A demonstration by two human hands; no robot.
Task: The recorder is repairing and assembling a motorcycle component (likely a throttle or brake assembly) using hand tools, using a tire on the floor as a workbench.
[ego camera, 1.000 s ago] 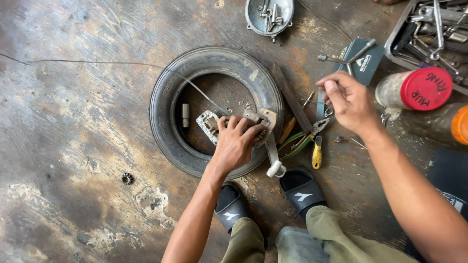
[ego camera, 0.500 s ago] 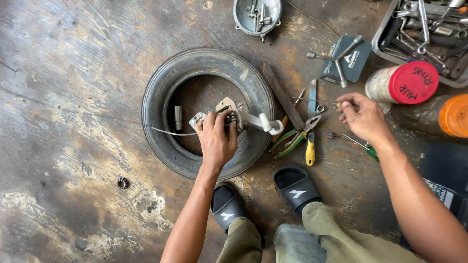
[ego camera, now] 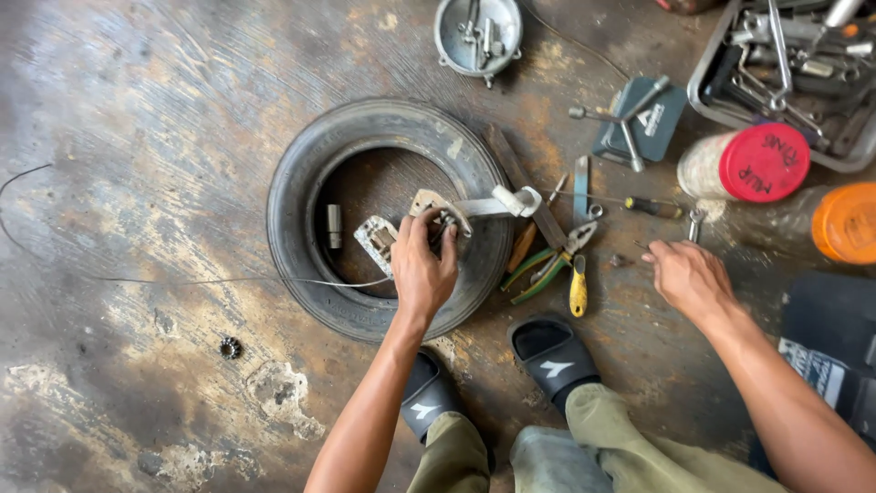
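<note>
Metal bracket part point(ego camera: 436, 208) sits inside a small black tyre point(ego camera: 310, 164) lying flat on the stained floor point(ego camera: 137, 137). Left hand point(ego camera: 422, 269) grips the part with curled fingers. Right hand point(ego camera: 689, 278) rests loosely curled on the floor, empty, beside pliers point(ego camera: 558, 265) and scattered tools.

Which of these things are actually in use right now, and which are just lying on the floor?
In use:
left hand holding the metal part
tyre under that part
right hand on the floor by the small wrench

Lying about:
pliers
screwdriver
red-lidded jar
tool tray
round metal cover
loose gear
</note>
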